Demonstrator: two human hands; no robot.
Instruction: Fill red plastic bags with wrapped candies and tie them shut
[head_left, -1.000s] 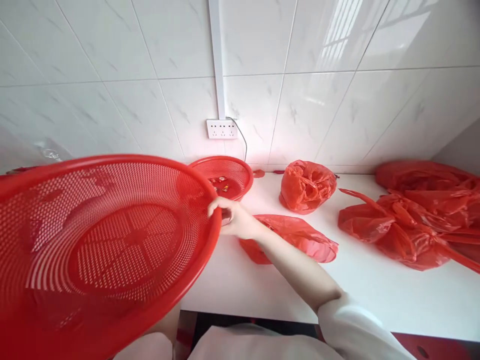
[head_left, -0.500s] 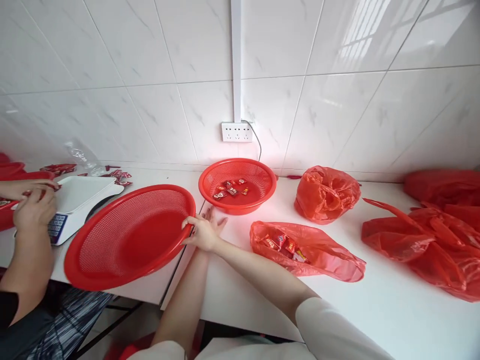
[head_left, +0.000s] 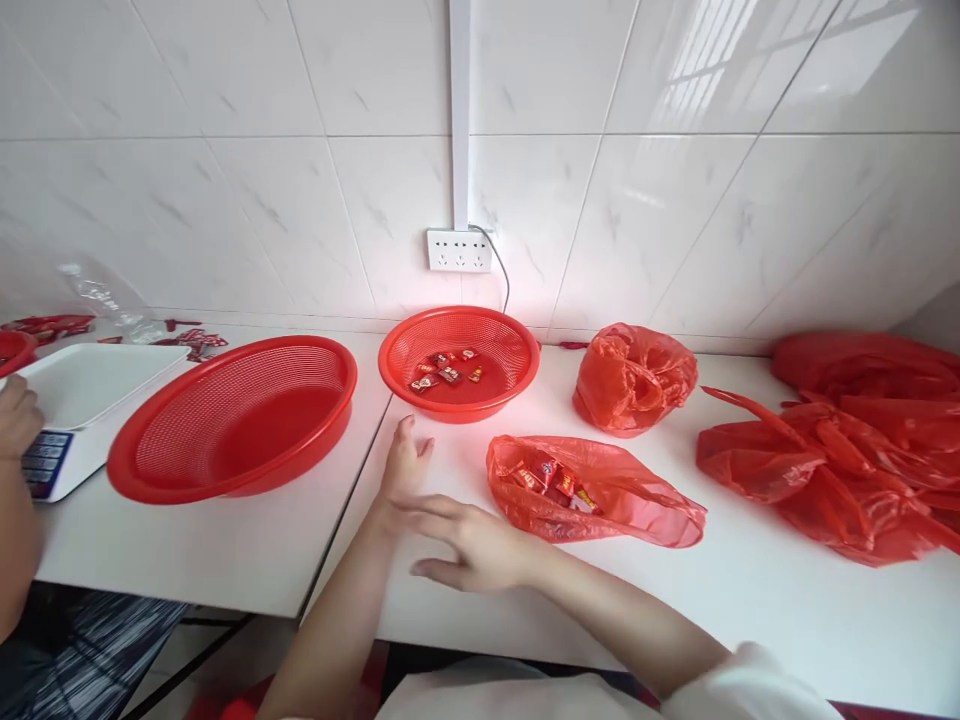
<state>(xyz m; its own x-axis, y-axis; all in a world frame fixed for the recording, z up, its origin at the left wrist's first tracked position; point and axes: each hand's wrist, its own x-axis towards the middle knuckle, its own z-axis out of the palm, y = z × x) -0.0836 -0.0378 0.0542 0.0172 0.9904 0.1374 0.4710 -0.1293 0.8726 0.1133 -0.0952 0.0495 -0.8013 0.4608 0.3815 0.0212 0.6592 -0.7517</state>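
Observation:
My left hand [head_left: 405, 465] is in front of the small red basket [head_left: 459, 411], its fingers loosely bent, thumb apart, holding nothing. Wrapped candies [head_left: 450, 374] lie on that basket's bottom. Nearer to me, my right hand [head_left: 472, 545] is empty, fingers stretched out and thumb spread; its fingertips cross over my left wrist. Left of both hands stands a large red basket [head_left: 292, 465] with a bare bottom, touched by neither hand. To the right of my right hand, a red plastic bag [head_left: 637, 500] lies open on its side, with packaged candies [head_left: 555, 478] showing in its mouth.
A tied red bag [head_left: 636, 380] stands near the wall, with more red bags [head_left: 840, 470] at far right. At left are a white scale [head_left: 90, 385], a clear plastic bottle [head_left: 112, 305] and a co-worker's hand [head_left: 16, 418]. A socket strip [head_left: 459, 250] is on the wall.
My right hand has let go of the large basket's rim and moved right, toward me. The basket now sits lower and flatter on the table. My left hand has drawn slightly nearer.

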